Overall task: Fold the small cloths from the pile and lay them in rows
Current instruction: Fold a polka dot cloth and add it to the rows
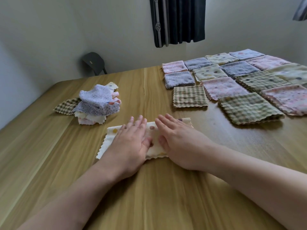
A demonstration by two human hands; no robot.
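**Both hands flat on a cream cloth**

The cream cloth (111, 136) lies on the bench (49, 146) near its front edge, a long strip with zigzag edges and coloured dots. The left hand (131, 141) presses on its left half and the right hand (180, 143) on its right half, palms down. The left fingers (141, 121) are straight and close together, pointing to 12 o'clock. The right fingers (166, 121) are straight too, side by side, leaning toward 11 o'clock. Neither hand curls round the cloth. The thumbs nearly meet over the middle of the strip.

At 10 o'clock from the hands sits the pile (98, 103) of unfolded cloths, a lilac flowered one on top, cream and pink ones under it, and a check one poking out at its left.

From 1 to 2 o'clock the rows (232, 80) of folded squares lie side by side: pink, grey-blue, cream dotted and green check. The closest check square (189, 97) lies at 1 o'clock.

Beyond the bench, a dark chair (93, 63) stands at 11 o'clock and a dark curtain (179, 20) hangs at 12 o'clock.
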